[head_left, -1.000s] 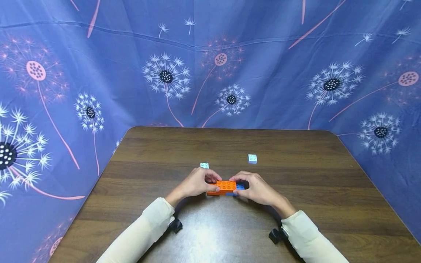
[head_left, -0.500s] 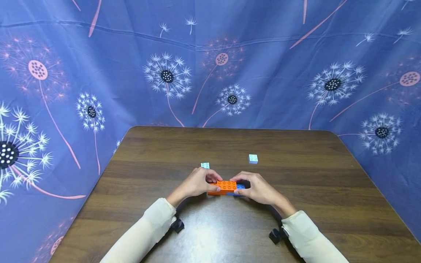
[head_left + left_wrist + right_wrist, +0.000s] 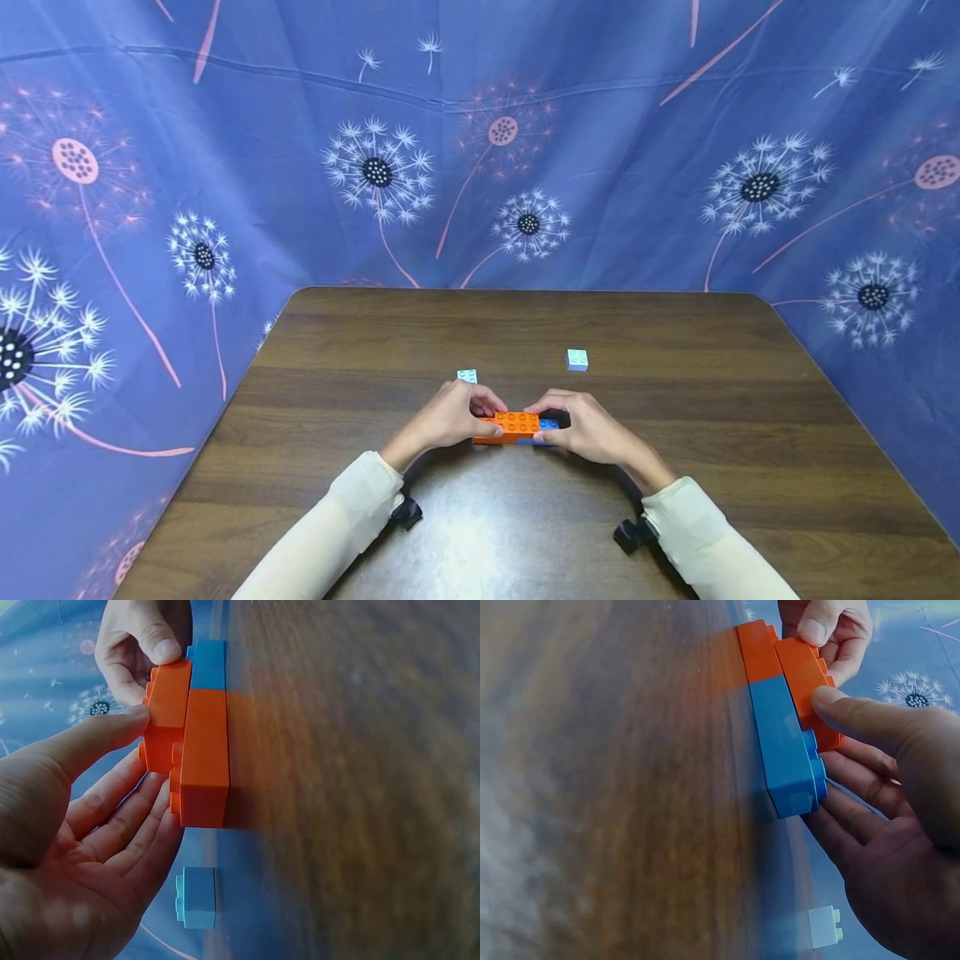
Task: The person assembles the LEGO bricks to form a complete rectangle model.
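Orange plastic makes the top brick (image 3: 516, 423), which sits across the join of two other bricks, near the middle of the bench (image 3: 517, 321); the head view looks down on its round bumps; the left wrist view shows what that hides, the tall flat side of the lower orange brick (image 3: 205, 757); the right wrist view shows the long side and the end of the blue brick (image 3: 781, 739), set end to end with it.

The left hand (image 3: 452, 412) pinches the left end of the top brick, thumb on the near side and fingers behind; the right hand (image 3: 590, 427) pinches the right end in the same way; I cannot tell if the top brick is pushed all the way down.

All the bricks look smooth and hard, with straight sides; the bench is brown wood with streaky lines; the cloth (image 3: 285, 133) behind is blue and wavy, with puffy flowers on it.

The bench has a straight back edge and round corners; wood spreads wide to both sides of the hands; the left small brick (image 3: 467, 376), pale blue, is just behind the left hand, partly covered; the right small brick (image 3: 577, 360), also pale blue, lies farther back, beyond the right hand.
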The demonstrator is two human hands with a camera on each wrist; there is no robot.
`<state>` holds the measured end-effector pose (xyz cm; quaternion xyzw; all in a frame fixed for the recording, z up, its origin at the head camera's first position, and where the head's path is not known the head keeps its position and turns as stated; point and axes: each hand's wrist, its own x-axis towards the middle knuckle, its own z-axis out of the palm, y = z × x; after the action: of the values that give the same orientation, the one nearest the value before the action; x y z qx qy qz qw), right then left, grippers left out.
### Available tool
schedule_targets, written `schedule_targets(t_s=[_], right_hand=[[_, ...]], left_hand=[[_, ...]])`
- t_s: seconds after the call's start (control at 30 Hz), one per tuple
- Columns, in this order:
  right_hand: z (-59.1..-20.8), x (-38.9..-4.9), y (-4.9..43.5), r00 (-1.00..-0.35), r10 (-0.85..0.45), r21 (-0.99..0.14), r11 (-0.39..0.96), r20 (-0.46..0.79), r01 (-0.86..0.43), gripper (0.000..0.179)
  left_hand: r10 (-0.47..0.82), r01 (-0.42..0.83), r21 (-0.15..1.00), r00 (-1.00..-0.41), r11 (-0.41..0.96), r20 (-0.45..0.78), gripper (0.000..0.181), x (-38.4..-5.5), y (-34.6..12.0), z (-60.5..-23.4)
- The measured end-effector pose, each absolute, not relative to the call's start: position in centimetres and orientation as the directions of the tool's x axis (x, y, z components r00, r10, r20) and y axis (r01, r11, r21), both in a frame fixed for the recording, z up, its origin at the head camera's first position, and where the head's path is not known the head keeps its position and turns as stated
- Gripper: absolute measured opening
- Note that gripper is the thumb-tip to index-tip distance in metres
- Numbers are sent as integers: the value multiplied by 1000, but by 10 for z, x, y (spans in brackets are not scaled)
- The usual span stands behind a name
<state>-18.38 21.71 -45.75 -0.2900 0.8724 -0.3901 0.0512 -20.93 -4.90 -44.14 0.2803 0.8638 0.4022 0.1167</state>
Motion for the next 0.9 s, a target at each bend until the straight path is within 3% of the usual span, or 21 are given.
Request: schedule_targets(t_s=[0.47, 0.7, 0.9], right_hand=[[-456, -183, 214, -822, -560, -698, 547, 105, -462, 32], [-447, -189, 216, -772, -623, -616, 562, 123, -551, 38], [-435, -210, 239, -842, -523, -653, 594, 130, -470, 43]], left_hand=[[568, 375, 768, -823, 519, 18, 23, -206, -50, -445], [573, 370, 772, -820, 516, 11, 24, -208, -52, -446], [585, 376, 770, -811, 515, 5, 24, -210, -50, -446]])
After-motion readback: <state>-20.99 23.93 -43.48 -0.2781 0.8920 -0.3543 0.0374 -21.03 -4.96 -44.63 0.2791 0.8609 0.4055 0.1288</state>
